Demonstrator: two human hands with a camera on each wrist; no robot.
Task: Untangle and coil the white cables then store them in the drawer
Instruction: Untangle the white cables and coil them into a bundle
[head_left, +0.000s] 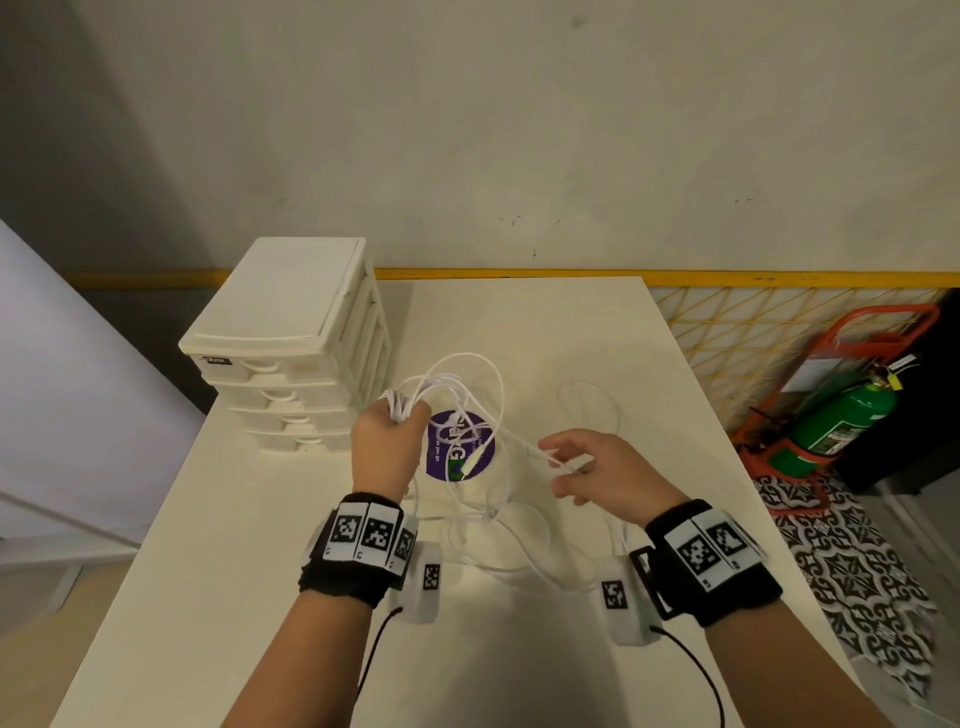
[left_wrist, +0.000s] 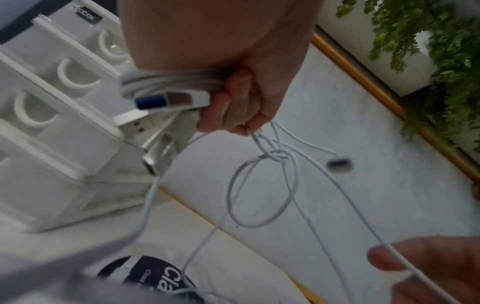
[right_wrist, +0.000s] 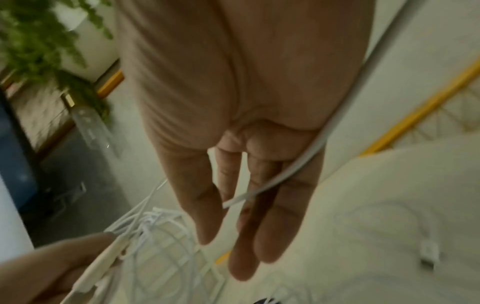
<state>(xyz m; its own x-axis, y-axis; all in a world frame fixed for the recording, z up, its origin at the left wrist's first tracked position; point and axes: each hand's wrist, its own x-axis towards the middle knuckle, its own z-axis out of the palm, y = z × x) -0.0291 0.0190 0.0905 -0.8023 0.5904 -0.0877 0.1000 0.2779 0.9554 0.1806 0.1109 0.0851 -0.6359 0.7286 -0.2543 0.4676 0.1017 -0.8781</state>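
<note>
A tangle of white cables (head_left: 467, 415) hangs over the white table (head_left: 519, 649). My left hand (head_left: 402, 415) grips a coiled bundle of them, raised above the table. In the left wrist view that bundle (left_wrist: 168, 82) lies in the left hand (left_wrist: 226, 102) with USB plugs sticking out, and a knot (left_wrist: 278, 155) with a loop hangs below the fingers. My right hand (head_left: 561, 462) pinches one strand leading from the tangle. The strand (right_wrist: 298, 164) runs across the right hand (right_wrist: 246, 226) and between its nearly straight fingers. The white drawer unit (head_left: 291, 338) stands at the back left with its drawers closed.
A separate white cable (head_left: 592, 400) lies loose on the table at the right, its plug (right_wrist: 427, 255) on the surface. A purple round sticker (head_left: 457, 452) sits under the tangle. A green fire extinguisher (head_left: 841, 415) stands on the floor beyond the table's right edge.
</note>
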